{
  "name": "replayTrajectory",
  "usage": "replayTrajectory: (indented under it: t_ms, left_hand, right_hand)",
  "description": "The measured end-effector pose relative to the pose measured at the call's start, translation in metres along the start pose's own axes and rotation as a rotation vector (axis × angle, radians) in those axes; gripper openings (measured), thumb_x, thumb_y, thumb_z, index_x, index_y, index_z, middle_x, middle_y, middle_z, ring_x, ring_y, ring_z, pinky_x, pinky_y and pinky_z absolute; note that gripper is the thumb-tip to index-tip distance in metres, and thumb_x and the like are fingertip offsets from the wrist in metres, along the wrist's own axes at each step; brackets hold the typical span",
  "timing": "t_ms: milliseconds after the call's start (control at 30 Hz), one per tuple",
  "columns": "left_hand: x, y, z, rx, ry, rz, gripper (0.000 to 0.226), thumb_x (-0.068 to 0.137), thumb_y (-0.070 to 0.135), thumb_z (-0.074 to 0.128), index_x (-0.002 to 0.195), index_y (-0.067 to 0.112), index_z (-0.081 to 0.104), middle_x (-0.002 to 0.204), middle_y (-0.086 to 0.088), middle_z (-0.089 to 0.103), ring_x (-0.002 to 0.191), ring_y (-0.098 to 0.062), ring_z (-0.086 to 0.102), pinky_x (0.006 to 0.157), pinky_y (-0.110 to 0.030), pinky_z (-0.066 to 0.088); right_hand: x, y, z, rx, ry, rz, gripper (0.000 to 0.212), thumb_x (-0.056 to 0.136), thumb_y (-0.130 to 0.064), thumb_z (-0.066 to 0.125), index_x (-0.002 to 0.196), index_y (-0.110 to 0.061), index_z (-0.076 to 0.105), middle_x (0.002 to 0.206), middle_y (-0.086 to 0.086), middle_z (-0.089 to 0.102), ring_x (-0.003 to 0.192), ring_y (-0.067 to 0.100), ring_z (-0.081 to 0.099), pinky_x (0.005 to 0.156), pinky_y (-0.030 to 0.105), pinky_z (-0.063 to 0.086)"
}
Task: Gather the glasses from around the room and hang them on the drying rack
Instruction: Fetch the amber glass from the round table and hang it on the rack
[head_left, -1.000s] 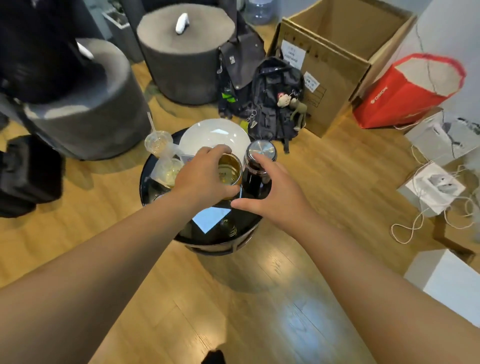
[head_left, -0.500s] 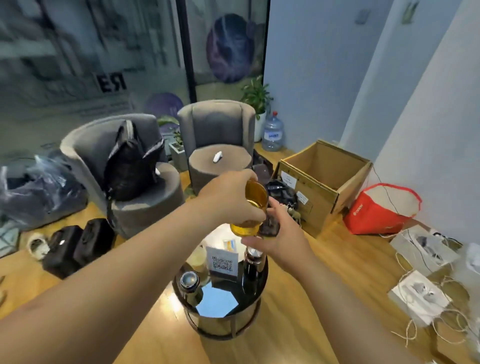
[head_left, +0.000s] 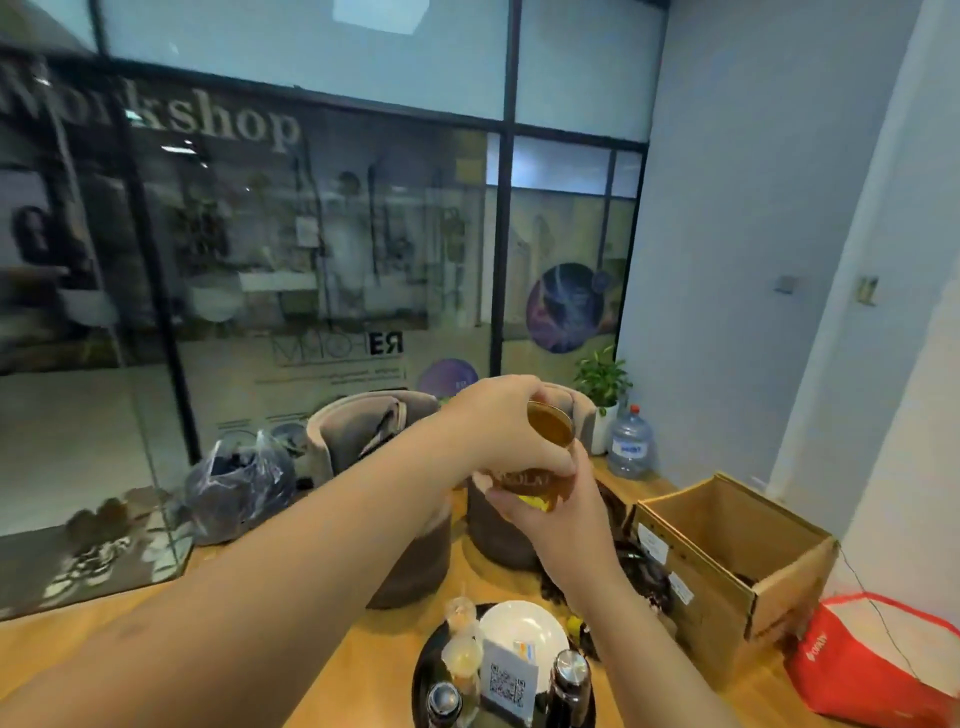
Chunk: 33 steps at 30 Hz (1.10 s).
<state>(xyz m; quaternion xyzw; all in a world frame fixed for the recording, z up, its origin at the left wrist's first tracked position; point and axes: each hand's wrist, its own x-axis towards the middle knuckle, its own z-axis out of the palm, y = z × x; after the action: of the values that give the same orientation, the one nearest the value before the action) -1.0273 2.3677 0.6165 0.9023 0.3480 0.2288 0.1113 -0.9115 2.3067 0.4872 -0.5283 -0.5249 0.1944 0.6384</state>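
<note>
Step in hand: gathering, by judgement; amber glass (head_left: 549, 457) lifted well above the round tabletop (head_left: 423, 670) at centre frame, no drying rack in view.
Next move: likely carrying the glass off to the rack, wherever that stands; calls for a steady, upright carry, since something yellowish seems to sit at the bottom and could spill; emptying first probably needed before hanging upside down.
Cardboard box (head_left: 727, 566): right of frame, flaps up, open at the top; inside mostly shadowed, contents not readable.
Red bag (head_left: 872, 670): lower right corner, mouth open, contents unseen.
Dark plastic bag (head_left: 234, 483): left of centre on the floor, bulging, something dark inside.
Water bottle (head_left: 629, 444): by the wall beside a potted plant (head_left: 602, 379), level not clear.
White plate (head_left: 519, 629): on the tabletop, bottom centre, bare on its visible part.
Plastic cups (head_left: 461, 639): left of the plate, pale liquid in the nearer one, apparently.
Dark bottles (head_left: 569, 680): two, metal caps on, flanking a QR card (head_left: 506, 678).
Left hand (head_left: 498, 431) grip: fingers curled over the glass from above, round its rim and side.
Right hand (head_left: 556, 514) grip: fingers wrapped under the base, cupping it from below.
</note>
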Motion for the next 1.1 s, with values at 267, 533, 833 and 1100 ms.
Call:
replayTrajectory:
  t_ms: [267,533,833,1100]
  left_hand:
    - [-0.089,-0.007,-0.116,0.095,0.021,-0.2,0.099,0.059,0.093,0.054,0.141,0.038,0.047,0.134,0.011,0.057,0.115,-0.015,0.057,0.086,-0.033,0.052]
    - [-0.257,-0.066,-0.218,-0.107,0.422,-0.36,0.062,0.092,0.078,0.031,0.129,0.036,0.059,0.118,0.02,0.062,0.104,0.001,0.056,0.083,-0.025,0.045]
    - [-0.567,-0.109,-0.283,0.172,0.665,-0.739,0.04,0.098,0.062,0.045,0.126,0.039,0.06,0.114,0.024,0.063,0.104,0.005,0.059,0.086,-0.023,0.049]
    - [-0.795,-0.044,-0.356,0.442,0.871,-1.159,0.042,0.101,0.053,0.047,0.133,0.03,0.06,0.123,0.009,0.067,0.107,-0.01,0.062,0.09,-0.035,0.052]
  right_hand:
    - [-0.016,-0.091,0.09,0.004,-0.051,-0.052,0.077,0.056,-0.066,0.09,0.119,-0.054,0.048,0.109,-0.034,0.066,0.104,-0.013,0.062,0.072,0.0,0.047]
    - [-0.087,-0.174,0.207,0.121,-0.29,-0.017,0.092,0.053,-0.066,0.094,0.13,-0.049,0.046,0.115,-0.028,0.065,0.102,-0.008,0.063,0.064,0.008,0.046]
    - [-0.231,-0.266,0.355,0.326,-0.616,-0.078,0.08,0.058,-0.054,0.095,0.122,-0.049,0.047,0.117,-0.022,0.062,0.101,-0.005,0.064,0.065,0.009,0.049]
    - [-0.37,-0.377,0.493,0.557,-1.065,-0.157,0.085,0.054,-0.053,0.097,0.125,-0.042,0.054,0.117,-0.015,0.068,0.096,-0.008,0.067,0.069,0.017,0.057]
